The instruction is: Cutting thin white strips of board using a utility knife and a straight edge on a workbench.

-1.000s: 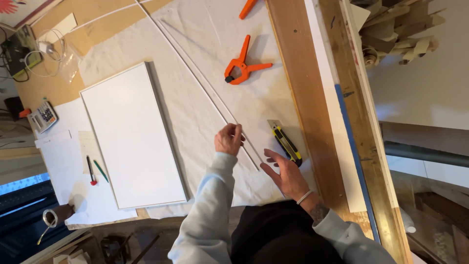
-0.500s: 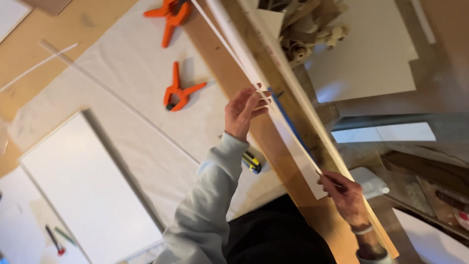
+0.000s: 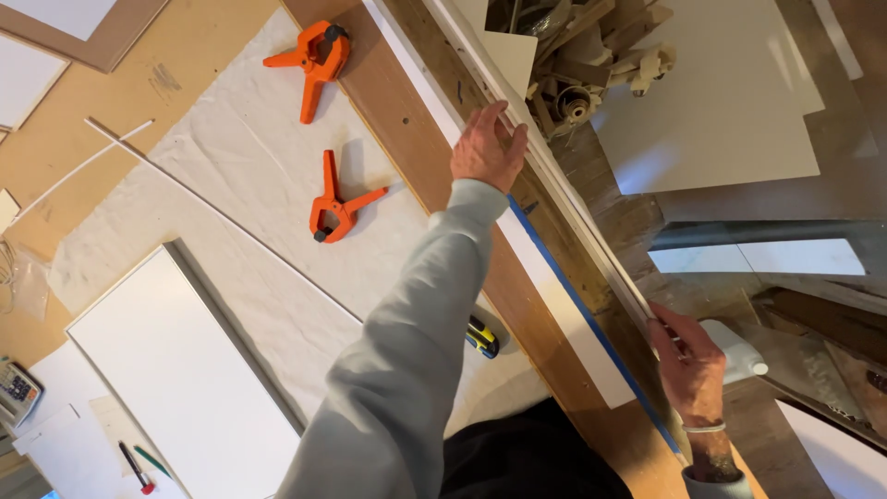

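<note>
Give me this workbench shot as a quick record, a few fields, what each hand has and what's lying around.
Left hand: left hand grips the upper part of a long thin white strip
Right hand: right hand pinches the same strip at its lower end
Strip position: runs diagonally along the bench's far edge, above the wooden plank
On the cloth: two orange spring clamps, another thin strip, white panel
Near sleeve: yellow and black tool, partly hidden
Lower left: red and green pens

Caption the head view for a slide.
Both hands, left hand and right hand, hold a long white strip along the workbench edge.
</note>
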